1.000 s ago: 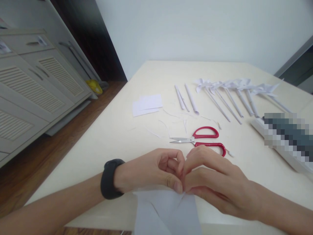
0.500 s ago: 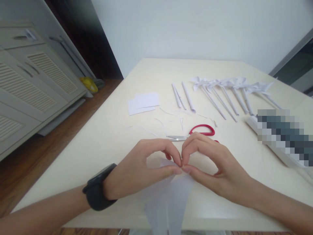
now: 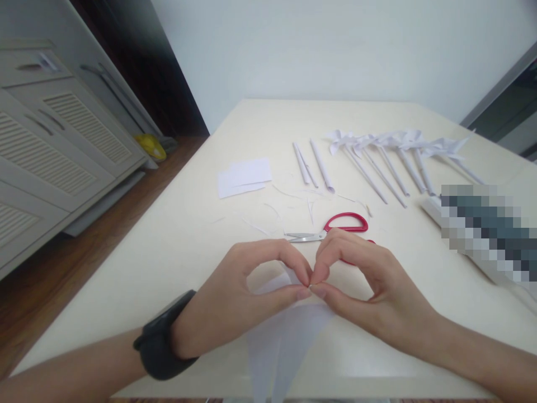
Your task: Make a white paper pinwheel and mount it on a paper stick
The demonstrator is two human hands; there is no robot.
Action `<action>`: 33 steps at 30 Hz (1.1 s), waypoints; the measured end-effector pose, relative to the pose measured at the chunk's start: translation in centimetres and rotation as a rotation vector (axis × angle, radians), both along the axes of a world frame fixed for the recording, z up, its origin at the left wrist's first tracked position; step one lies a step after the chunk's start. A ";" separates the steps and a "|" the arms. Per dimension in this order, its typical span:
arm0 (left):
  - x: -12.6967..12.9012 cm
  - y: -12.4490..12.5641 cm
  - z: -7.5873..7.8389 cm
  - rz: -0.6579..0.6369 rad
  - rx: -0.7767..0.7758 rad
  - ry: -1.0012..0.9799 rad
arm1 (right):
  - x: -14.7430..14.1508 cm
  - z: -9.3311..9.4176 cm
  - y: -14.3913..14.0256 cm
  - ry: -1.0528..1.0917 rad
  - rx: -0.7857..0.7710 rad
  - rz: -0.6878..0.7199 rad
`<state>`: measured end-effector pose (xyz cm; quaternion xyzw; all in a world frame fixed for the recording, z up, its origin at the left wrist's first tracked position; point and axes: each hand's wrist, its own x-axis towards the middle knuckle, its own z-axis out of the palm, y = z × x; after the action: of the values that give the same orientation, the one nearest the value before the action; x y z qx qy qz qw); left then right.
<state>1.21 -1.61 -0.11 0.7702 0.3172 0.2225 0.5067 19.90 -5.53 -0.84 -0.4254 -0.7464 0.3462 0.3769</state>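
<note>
My left hand [image 3: 241, 299], with a black watch [image 3: 161, 338] on its wrist, and my right hand [image 3: 375, 285] meet fingertip to fingertip. Both pinch with thumb and index finger, and a thin white sheet of paper [image 3: 279, 341], cut into flaps, hangs beneath them toward the table's front edge. The exact spot gripped is hidden by the fingertips. Just beyond the right hand lie scissors [image 3: 321, 235] with red handles, blades pointing left and slightly apart; that hand covers part of the handles.
Paper squares [image 3: 249, 179] lie overlapped at the left, beside rolled paper tubes [image 3: 322, 168]. Several paper pinwheels on sticks [image 3: 375, 173] line the back right. Thin paper scraps [image 3: 310, 210] are scattered behind the scissors. A white box-like object [image 3: 465, 246], partly pixelated, sits at the right.
The paper's hanging flaps have shifted and swung a little to the left. Both hands keep their pinch in almost the same place; the left wrist has dropped slightly.
</note>
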 end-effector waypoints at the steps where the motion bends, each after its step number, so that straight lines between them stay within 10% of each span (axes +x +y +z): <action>1: 0.0 -0.1 -0.1 0.001 0.022 -0.011 | -0.1 0.0 0.0 -0.007 0.003 -0.012; 16: 0.1 0.3 -0.4 0.070 0.115 -0.039 | 0.6 0.0 0.8 -0.125 0.040 -0.043; 33: -0.2 1.1 -0.5 0.168 0.075 -0.093 | 4.3 -1.5 3.7 -0.908 0.156 -0.181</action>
<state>1.03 -0.52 -0.56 0.7482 0.3482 0.3115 0.4711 24.18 -1.81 -2.30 -0.5677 -0.8194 0.0336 0.0716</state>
